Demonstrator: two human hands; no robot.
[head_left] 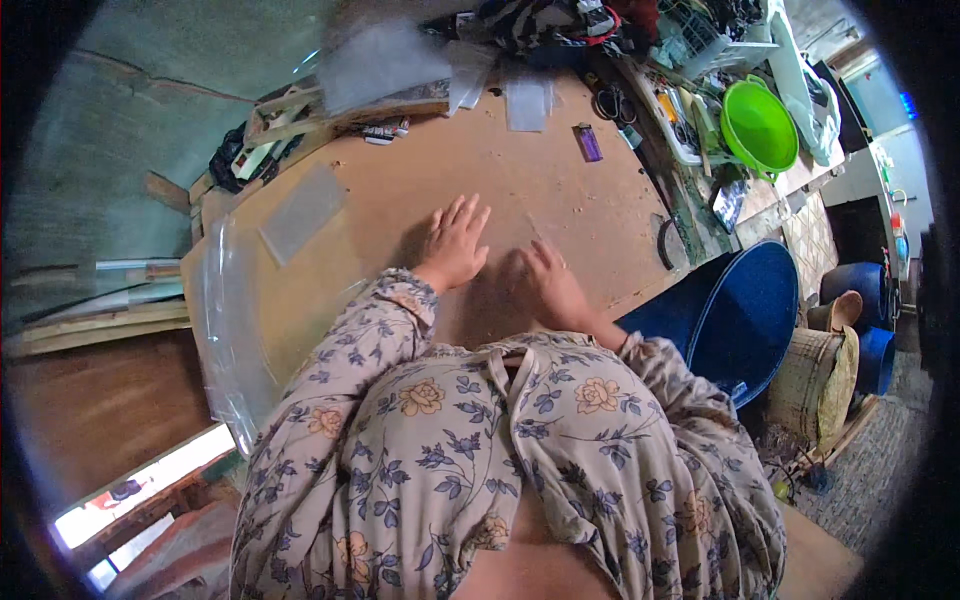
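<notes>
Left hand (pixel 455 245) open over the board (pixel 400 185), palm down, fingers a little apart, nothing seen in them. Right hand (pixel 550 282) beside it, fingers reaching forward and slightly bent, tips at the board; can't tell if they pinch anything. A faint pale streak shows just past those tips — too faint to name.

Board sits under and ahead of both hands: tan, smooth, dotted with small specks toward the right, front edge curved by the lens. Nearest loose item on the left is a sheet (pixel 302 213), clear, greyish, roughly rectangular, lying flat. Glossy clear film (pixel 232 320) runs along the board's left edge. Another clear sheet (pixel 527 105) lies at the far edge; a purple packet (pixel 588 143) is to its right, scissors (pixel 607 103) near that.

Containers, all right side: white tray (pixel 688 157) with mixed small items, some orange; green basin (pixel 760 120) next to it, bright inner wall showing; grey crate (pixel 722 55) behind, loaded with dark and clear stuff. Lower — big blue tub (pixel 745 325), contents too dark to tell; beige bin (pixel 800 385) beside it, contents not visible.
</notes>
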